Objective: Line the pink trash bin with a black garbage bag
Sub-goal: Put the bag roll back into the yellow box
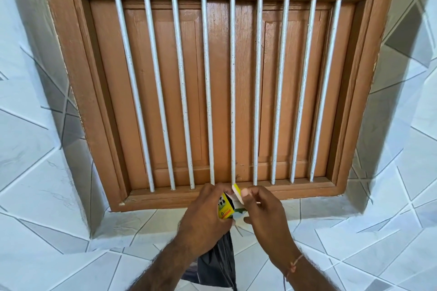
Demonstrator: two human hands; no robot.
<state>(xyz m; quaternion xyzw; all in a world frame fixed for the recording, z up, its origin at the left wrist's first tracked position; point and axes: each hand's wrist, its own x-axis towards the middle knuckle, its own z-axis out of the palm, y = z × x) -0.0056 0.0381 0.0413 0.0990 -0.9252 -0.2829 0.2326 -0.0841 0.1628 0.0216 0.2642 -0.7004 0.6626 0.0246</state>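
Left hand [205, 214] curled tight around a small yellow box [226, 208] with black and green print, fingers wrapped over its top. Same hand also pinches a black garbage bag [216, 264] under the palm; the bag hangs straight down from the fist between the two forearms, thin, glossy, crumpled into loose folds, its lower end running out of view at the bottom edge. Right hand [264, 210] just beside the left, thumb and forefinger closed on the box's pale end flap [237, 194], which stands lifted and tilted; other fingers half bent under the box. Thin orange thread [295, 264] around the right wrist. Behind the hands: brown wooden window [222, 92] with shut panels, white vertical bars [233, 92] in front. Grey-and-white tiled wall [42, 196] all around.
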